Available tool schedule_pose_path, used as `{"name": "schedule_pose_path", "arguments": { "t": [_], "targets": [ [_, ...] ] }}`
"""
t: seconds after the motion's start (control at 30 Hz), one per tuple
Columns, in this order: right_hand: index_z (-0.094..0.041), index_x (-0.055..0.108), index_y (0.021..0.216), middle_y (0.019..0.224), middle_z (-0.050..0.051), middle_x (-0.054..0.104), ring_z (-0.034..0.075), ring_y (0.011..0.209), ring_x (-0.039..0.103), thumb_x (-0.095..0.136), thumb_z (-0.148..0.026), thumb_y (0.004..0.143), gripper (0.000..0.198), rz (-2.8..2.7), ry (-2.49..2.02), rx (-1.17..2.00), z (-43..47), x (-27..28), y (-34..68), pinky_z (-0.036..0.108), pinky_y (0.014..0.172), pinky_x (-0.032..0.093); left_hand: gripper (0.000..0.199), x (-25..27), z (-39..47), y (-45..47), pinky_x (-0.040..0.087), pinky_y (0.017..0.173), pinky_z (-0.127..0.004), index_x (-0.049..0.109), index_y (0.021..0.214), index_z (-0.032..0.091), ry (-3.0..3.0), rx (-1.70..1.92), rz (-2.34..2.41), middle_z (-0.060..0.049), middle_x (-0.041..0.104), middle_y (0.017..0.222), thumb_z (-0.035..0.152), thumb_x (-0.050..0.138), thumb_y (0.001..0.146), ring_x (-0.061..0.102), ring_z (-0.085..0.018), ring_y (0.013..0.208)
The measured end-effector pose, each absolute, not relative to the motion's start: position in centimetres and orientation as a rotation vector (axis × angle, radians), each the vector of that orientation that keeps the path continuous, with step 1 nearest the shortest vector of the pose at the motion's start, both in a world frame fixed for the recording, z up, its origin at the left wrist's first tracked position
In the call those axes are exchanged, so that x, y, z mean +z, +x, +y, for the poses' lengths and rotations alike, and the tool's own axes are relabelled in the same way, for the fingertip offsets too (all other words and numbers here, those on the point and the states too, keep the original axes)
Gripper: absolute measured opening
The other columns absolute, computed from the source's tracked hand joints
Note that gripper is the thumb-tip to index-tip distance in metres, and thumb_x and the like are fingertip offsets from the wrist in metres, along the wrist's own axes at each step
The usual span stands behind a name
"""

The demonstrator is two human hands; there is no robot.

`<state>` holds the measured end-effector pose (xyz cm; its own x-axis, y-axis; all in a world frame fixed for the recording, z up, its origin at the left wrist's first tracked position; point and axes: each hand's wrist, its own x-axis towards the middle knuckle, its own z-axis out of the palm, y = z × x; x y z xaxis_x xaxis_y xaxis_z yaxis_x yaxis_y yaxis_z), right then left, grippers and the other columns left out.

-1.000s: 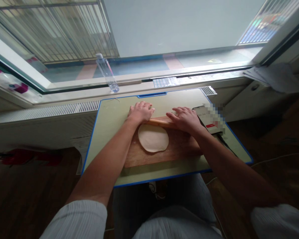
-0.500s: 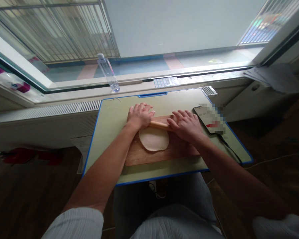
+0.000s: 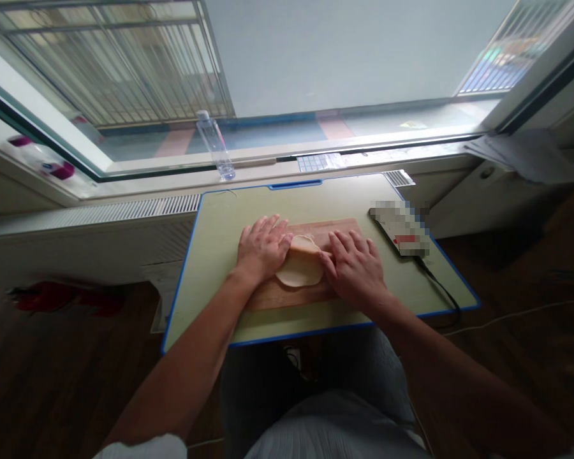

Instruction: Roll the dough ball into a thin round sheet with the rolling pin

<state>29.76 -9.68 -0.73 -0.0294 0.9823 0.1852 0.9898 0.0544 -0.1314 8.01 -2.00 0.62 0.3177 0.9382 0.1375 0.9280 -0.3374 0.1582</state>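
A flat round of dough [image 3: 298,274] lies on a wooden cutting board [image 3: 278,298]. Across the dough runs a slim wooden rolling pin [image 3: 305,250], its middle showing between my hands. My left hand [image 3: 264,247] presses over the pin's left end, fingers pointing away from me. Over the right end rests my right hand [image 3: 355,262], its thumb and bent fingers along the pin. Both ends of the pin are hidden under my palms. A strip of dough shows beyond the pin.
The board sits on a small pale-green table [image 3: 210,255] with a blue rim. A phone [image 3: 398,229] with a black cable lies at its right. Behind, a clear bottle [image 3: 216,146] stands on the windowsill, with papers [image 3: 530,153] to the right.
Both hands have drawn the rolling pin toward me, from the dough's far edge onto its middle. The camera view has shifted slightly.
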Motion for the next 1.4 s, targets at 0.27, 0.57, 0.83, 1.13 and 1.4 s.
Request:
{"name": "schedule_pose_path", "arguments": {
  "t": [0.27,0.57,0.83,1.13,1.4],
  "targets": [
    [-0.018,0.059,0.164,0.171,0.013,0.057,0.038,0.162,0.044,0.039,-0.062,0.115,0.069,-2.099,-1.938,-0.002,-12.4,-1.1,29.6,0.061,0.134,0.026,0.060,0.3,-9.6,6.5,0.033,0.135,-0.066,0.055,0.168,0.026,2.424,0.402,1.894,-0.010,0.053,0.174,0.047,0.039,0.115,0.047,-0.034,0.163],
    [-0.025,0.056,0.168,0.177,0.009,0.049,0.040,0.168,0.033,0.025,-0.062,0.117,0.070,-2.208,-1.975,-0.004,-6.3,-0.4,29.9,0.071,0.134,0.023,0.060,0.7,-9.7,7.5,0.026,0.137,-0.071,0.059,0.165,0.026,2.295,0.396,2.044,-0.011,0.052,0.174,0.050,0.034,0.116,0.046,-0.033,0.164],
    [-0.029,0.056,0.168,0.175,0.010,0.053,0.042,0.163,0.040,0.028,-0.064,0.115,0.069,-2.254,-1.986,0.039,-1.1,-0.1,29.6,0.071,0.130,0.031,0.059,0.6,-4.2,7.4,0.030,0.134,-0.070,0.059,0.165,0.033,2.291,0.371,2.090,-0.009,0.053,0.175,0.049,0.035,0.115,0.048,-0.036,0.162],
    [-0.028,0.051,0.171,0.177,0.010,0.049,0.039,0.162,0.039,0.023,-0.060,0.117,0.069,-2.241,-1.990,0.206,2.2,0.8,29.5,0.067,0.130,0.032,0.060,0.9,0.9,6.9,0.036,0.132,-0.064,0.061,0.164,0.032,2.226,0.269,2.061,-0.009,0.053,0.175,0.052,0.037,0.113,0.049,-0.035,0.159],
    [-0.022,0.062,0.159,0.170,0.015,0.057,0.037,0.154,0.049,0.034,-0.061,0.114,0.066,-2.076,-2.049,0.313,5.5,0.5,29.3,0.061,0.128,0.036,0.068,1.1,5.3,6.5,0.033,0.134,-0.066,0.050,0.171,0.033,2.131,0.106,1.960,-0.009,0.042,0.182,0.059,0.035,0.110,0.042,-0.036,0.165]
  ]
}}
